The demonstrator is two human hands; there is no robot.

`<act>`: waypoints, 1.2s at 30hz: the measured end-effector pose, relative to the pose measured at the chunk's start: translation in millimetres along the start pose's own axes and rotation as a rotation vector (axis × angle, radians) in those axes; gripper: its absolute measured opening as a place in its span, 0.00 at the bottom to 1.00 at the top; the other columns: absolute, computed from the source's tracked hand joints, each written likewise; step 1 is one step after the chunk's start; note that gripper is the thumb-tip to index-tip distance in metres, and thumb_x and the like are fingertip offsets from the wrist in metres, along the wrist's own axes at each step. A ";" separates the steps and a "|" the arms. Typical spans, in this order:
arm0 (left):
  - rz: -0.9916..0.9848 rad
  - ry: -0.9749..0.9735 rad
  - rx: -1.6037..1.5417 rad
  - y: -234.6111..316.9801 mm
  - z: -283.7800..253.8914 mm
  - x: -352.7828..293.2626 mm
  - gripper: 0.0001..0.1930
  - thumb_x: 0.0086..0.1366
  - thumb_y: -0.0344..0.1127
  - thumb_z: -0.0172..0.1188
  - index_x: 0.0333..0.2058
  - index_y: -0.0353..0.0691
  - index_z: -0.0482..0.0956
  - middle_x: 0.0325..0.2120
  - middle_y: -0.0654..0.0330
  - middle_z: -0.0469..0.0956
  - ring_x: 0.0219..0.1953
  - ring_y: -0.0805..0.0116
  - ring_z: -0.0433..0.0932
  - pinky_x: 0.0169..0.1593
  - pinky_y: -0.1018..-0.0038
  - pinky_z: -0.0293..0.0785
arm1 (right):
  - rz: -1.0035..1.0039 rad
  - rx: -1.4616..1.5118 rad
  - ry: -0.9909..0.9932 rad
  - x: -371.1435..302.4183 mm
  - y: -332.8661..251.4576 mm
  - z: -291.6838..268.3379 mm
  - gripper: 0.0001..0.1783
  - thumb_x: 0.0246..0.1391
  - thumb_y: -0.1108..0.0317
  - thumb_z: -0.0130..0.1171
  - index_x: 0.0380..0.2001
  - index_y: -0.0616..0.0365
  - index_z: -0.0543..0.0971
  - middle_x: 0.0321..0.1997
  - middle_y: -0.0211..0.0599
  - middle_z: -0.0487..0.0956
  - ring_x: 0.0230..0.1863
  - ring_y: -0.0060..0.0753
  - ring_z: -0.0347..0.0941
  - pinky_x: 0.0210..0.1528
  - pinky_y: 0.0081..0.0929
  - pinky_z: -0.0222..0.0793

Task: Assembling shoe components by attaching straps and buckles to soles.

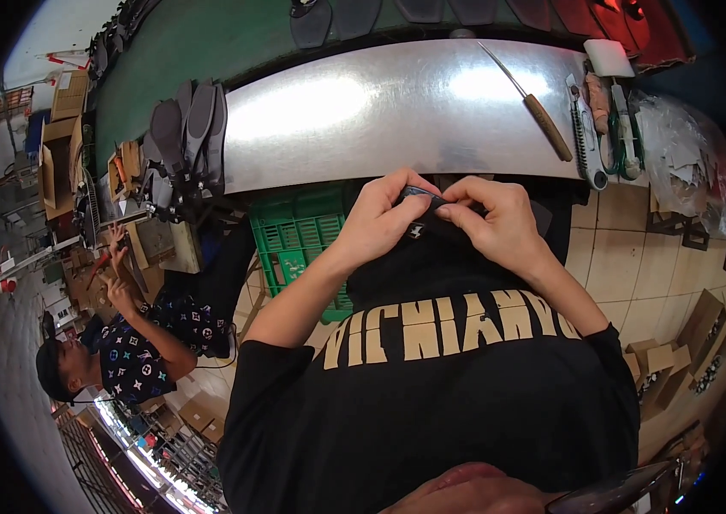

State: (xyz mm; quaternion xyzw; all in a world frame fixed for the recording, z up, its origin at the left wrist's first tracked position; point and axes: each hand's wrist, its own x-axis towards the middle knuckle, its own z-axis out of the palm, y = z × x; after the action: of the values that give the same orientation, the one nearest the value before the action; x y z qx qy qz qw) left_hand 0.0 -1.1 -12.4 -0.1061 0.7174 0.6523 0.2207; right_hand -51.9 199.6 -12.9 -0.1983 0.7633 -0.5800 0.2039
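Observation:
My left hand (pixel 382 216) and my right hand (pixel 500 224) meet in front of my body, just off the near edge of the metal plate. Both pinch a small dark strap (pixel 419 194) between thumbs and fingers. Beside my right wrist shows a dark flat piece (pixel 543 218), perhaps the end of a sole; whether it joins the strap I cannot tell. The black clothing behind hides the outline of what I hold. On the shiny metal plate (pixel 397 111) lies an awl (pixel 544 124) with a wooden handle.
Right of the plate are a utility knife (pixel 586 141), green-handled scissors (pixel 627 141) and a clear plastic bag (pixel 697 158). Dark shoe soles (pixel 183 128) stand at the left. Below sits a green crate (pixel 299 236). A co-worker (pixel 136 343) works at far left.

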 end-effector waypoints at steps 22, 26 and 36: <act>-0.083 0.202 -1.471 -42.2 -37.0 -5.8 0.16 0.69 0.41 0.52 0.47 0.35 0.74 0.44 0.48 0.79 0.48 0.60 0.80 0.38 0.77 0.84 | -0.391 -0.585 0.482 66.7 51.0 -48.1 0.16 0.55 0.76 0.55 0.48 0.58 0.78 0.35 0.39 0.75 0.35 0.35 0.72 0.40 0.30 0.67; -0.128 0.247 -1.428 -33.1 -25.6 5.9 0.15 0.68 0.43 0.54 0.46 0.39 0.75 0.41 0.53 0.80 0.43 0.63 0.81 0.32 0.79 0.81 | -0.157 0.120 -0.024 18.4 -0.4 -0.2 0.21 0.60 0.78 0.49 0.56 0.56 0.73 0.27 0.30 0.75 0.24 0.16 0.66 0.29 0.17 0.63; -0.145 0.424 -1.298 -14.9 3.1 16.8 0.11 0.64 0.45 0.57 0.42 0.48 0.75 0.34 0.65 0.79 0.33 0.73 0.74 0.29 0.78 0.65 | 0.193 0.479 -0.222 6.4 5.4 30.4 0.29 0.62 0.75 0.48 0.67 0.52 0.63 0.25 0.26 0.75 0.22 0.12 0.64 0.26 0.12 0.61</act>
State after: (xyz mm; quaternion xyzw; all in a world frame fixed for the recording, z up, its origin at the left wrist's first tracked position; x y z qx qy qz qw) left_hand -7.6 2.3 -33.4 -0.3898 0.2001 0.8988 0.0104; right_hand -41.1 173.0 -26.1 -0.1331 0.5930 -0.6964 0.3816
